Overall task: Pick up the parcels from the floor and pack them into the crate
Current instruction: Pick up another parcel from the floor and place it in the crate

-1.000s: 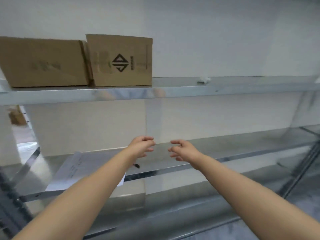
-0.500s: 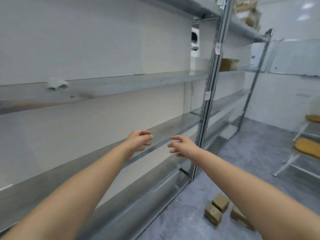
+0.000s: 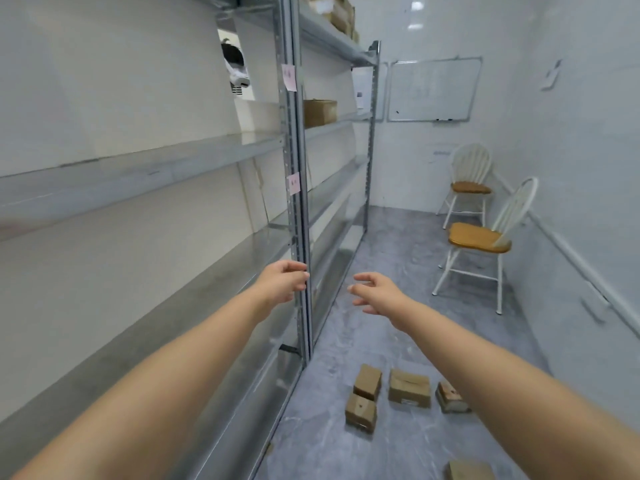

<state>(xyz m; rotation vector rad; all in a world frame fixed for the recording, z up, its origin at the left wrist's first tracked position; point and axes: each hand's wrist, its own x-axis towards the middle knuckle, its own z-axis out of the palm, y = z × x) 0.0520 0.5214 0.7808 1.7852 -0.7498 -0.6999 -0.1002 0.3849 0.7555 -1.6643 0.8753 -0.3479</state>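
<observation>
Four brown cardboard parcels [image 3: 409,388] lie in a loose cluster on the grey floor [image 3: 398,244], near the foot of the metal shelving rack [image 3: 298,209]. Two sit one behind the other nearest the rack, a wider one lies just beside them, and the fourth is partly hidden by the right forearm. A fifth parcel [image 3: 469,471] lies apart and is cut by the bottom edge of the frame. The wider parcel carries a pale label on its near edge, too small to read.

Both hands hover well above the parcels. The left hand [image 3: 282,282] has its fingers loosely curled around nothing and shows in front of the rack's upright; contact cannot be told. The right hand [image 3: 375,292] has its fingers relaxed, slightly spread and empty.

The floor forms an aisle between the rack's front edge on the left and the white wall [image 3: 581,168] on the right. Two white chairs [image 3: 479,239] with wooden seats stand along that wall, narrowing the passage beyond the parcels.

Two pink tags [image 3: 289,77] stick to the upright, their marks unreadable. The whiteboard [image 3: 431,90] on the far wall shows only faint, illegible writing. A cardboard box [image 3: 319,112] sits on a middle shelf.
</observation>
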